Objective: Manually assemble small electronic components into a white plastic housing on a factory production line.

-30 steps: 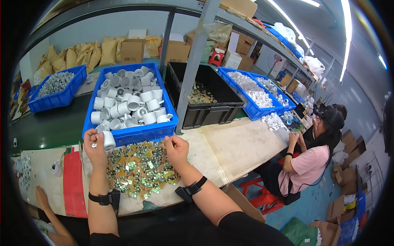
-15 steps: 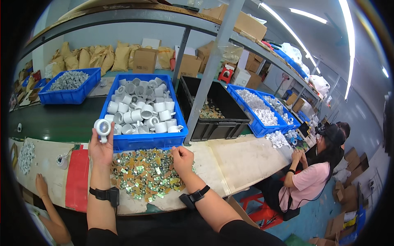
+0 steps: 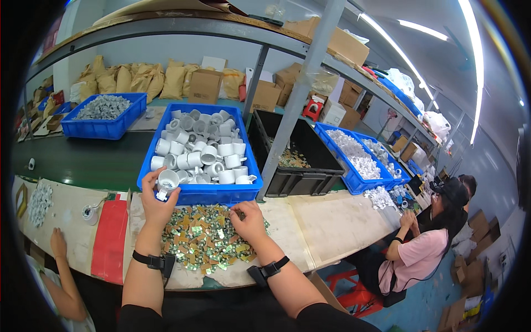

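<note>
My left hand grips a white cup-shaped plastic housing with a short stem. Its round opening faces me and something dark shows inside. The hand is raised at the near left corner of a blue crate heaped with similar white housings. My right hand is over the upper right edge of a pile of small green and tan circuit boards. Its thumb and fingers are pinched together; whatever is between them is too small to make out.
Beside the crate stands a black bin with more boards, behind a grey metal post. Blue trays of white parts are further right. A seated co-worker is at right; another person's arm reaches in at left.
The housing in my left hand has turned from its grilled face to its open side and shifted right. My right hand has moved slightly onto the board pile. The view has shifted a little.
</note>
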`<state>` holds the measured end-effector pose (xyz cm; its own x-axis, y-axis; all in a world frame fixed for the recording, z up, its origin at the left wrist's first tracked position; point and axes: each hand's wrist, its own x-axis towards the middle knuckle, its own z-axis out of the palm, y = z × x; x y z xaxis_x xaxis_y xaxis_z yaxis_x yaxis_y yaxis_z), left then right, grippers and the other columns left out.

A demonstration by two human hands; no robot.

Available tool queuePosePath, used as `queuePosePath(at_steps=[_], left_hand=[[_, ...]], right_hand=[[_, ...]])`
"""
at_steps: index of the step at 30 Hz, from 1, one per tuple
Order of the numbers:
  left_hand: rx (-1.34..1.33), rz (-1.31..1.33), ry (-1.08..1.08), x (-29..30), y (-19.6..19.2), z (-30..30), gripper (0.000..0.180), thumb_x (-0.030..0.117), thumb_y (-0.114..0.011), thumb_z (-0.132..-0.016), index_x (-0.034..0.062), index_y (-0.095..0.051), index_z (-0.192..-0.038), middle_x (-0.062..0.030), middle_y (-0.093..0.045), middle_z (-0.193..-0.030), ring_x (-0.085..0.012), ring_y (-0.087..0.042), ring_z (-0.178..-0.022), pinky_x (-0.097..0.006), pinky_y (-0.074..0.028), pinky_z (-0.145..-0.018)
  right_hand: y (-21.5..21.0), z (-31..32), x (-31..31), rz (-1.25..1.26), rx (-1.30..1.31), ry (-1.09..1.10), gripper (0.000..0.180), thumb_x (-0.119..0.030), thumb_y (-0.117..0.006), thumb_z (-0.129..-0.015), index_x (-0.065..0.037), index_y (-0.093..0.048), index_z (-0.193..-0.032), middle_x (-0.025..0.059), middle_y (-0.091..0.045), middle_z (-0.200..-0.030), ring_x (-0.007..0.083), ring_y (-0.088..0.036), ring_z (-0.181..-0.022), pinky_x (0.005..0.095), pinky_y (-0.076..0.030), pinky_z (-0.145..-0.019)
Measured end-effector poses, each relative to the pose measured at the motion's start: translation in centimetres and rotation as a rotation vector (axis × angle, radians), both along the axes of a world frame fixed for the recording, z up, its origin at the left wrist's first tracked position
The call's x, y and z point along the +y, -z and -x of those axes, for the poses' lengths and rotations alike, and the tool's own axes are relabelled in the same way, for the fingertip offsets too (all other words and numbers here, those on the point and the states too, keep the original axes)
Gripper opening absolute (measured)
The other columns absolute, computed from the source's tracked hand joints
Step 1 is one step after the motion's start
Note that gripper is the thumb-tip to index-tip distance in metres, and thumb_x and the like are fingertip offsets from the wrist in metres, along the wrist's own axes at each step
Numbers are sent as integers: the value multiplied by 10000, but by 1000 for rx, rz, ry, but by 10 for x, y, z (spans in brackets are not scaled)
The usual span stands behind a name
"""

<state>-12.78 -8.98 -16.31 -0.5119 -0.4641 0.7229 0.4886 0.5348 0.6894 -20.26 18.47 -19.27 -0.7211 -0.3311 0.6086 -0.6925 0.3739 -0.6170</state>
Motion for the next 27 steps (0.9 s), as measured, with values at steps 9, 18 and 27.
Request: queuePosePath(at_steps=[9, 18, 27], left_hand=[[-3, 299, -127, -1, 1, 0, 615, 55, -831, -745, 25, -611, -1319, -180, -607, -1273, -347, -598, -1180, -419, -478, -1022], [-64, 339, -147, -3, 6, -1, 598, 102, -829, -757, 28, -619, -1312, -169, -605, -1220, -350, -602, -1133, -414, -483, -977], [10, 328, -101, -1, 0, -2, 552, 102, -820, -767, 1, -613, -1269, -180, -617, -1185, -355, -616, -1081, -404, -484, -967]], right_hand=[[7, 1, 3, -269, 36, 21, 174, -137, -757, -790, -55, -771, -943, 105, -712, -991, 335, -624, -996, 450, -514, -906], [13, 3, 4, -306, -3, 127, 177, -120, -753, -807, -37, -769, -963, 121, -735, -995, 352, -640, -982, 456, -521, -898], [22, 11, 0, -26, -114, 37, 135, -117, -710, -827, -28, -745, -922, 150, -695, -866, 368, -651, -835, 456, -528, -764]])
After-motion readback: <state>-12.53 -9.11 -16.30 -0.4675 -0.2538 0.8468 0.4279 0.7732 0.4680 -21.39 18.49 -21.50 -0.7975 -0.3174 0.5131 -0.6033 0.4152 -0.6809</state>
